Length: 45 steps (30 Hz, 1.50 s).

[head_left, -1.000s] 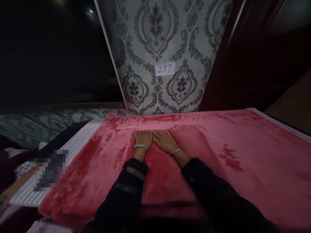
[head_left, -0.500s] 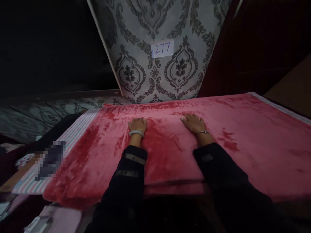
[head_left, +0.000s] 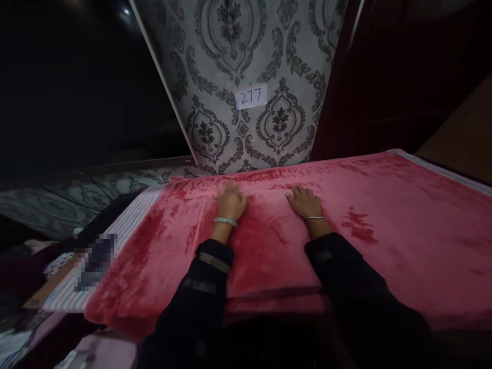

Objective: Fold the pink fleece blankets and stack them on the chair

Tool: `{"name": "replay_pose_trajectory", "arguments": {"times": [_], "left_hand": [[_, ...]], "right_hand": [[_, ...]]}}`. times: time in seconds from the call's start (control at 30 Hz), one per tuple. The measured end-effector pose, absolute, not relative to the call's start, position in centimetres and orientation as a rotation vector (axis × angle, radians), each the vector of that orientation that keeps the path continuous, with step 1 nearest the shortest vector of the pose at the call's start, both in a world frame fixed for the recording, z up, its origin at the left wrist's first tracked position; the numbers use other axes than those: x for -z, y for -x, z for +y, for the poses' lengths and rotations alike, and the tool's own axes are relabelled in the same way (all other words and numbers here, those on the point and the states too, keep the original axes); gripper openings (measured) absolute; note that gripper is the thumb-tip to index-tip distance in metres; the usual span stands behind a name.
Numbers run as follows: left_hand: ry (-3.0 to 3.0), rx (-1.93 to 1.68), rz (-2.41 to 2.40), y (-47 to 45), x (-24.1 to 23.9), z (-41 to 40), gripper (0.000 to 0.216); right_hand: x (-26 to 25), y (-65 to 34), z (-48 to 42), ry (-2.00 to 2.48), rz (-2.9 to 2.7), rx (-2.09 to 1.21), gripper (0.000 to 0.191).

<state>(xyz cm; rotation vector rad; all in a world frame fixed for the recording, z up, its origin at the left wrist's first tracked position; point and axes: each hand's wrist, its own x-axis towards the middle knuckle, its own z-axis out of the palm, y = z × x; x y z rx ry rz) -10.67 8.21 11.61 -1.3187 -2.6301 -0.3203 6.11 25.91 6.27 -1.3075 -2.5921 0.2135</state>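
Note:
A folded piece of red plush fabric [head_left: 265, 256] lies on a larger red plush cloth [head_left: 415, 220], its pile showing lighter and darker patches. My left hand [head_left: 231, 202], with a pale bangle at the wrist, is over the far left part of the folded piece. Its fingers are blurred but look outstretched, with the thumb apart; whether it touches the cloth I cannot tell. Palm down with fingers spread, my right hand [head_left: 304, 202] rests by the folded piece's far right corner. It wears a thin metal bangle and grips nothing.
Striped cloth [head_left: 130, 212] shows beneath the red cloth at the left. A pixelated dark object [head_left: 96, 261] lies on it. Behind stands a patterned wall [head_left: 219, 107] with a paper label [head_left: 251, 97] reading 277. A dark screen-like panel [head_left: 77, 87] fills the back left.
My left hand has moved right across the folded fabric, nearer my right hand. My right hand stays in about the same place. The camera view has shifted slightly.

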Motion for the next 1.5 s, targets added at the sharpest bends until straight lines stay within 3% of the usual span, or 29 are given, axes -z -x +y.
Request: {"name": "replay_pose_trajectory", "arguments": {"times": [0.13,0.5,0.93,1.07,1.23,1.5], "left_hand": [[1.884,0.155,-2.445,7.3,-9.7,9.9,0.062],[1.177,0.031,-2.970,14.3,-10.3,6.8,0.060],[1.211,0.002,-3.014,13.0,-12.2,0.6,0.066],[1.266,0.018,-2.950,8.9,-13.4,0.2,0.066],[1.620,0.093,-2.688,0.9,-10.5,-0.7,0.062],[1.610,0.099,-2.655,-0.1,-7.3,-3.3,0.063]], "right_hand": [[-6.1,-6.2,26.0,1.292,-2.579,-0.241,0.057],[-5.7,-6.2,26.3,1.263,-2.563,-0.252,0.060],[-8.6,-6.9,25.4,1.327,-2.613,-0.364,0.059],[-10.3,-7.7,19.8,1.015,-2.741,-0.270,0.064],[-8.0,-9.3,10.1,0.431,-2.919,-0.211,0.061],[-5.6,-13.6,10.8,0.684,-2.837,-0.141,0.062]]}}
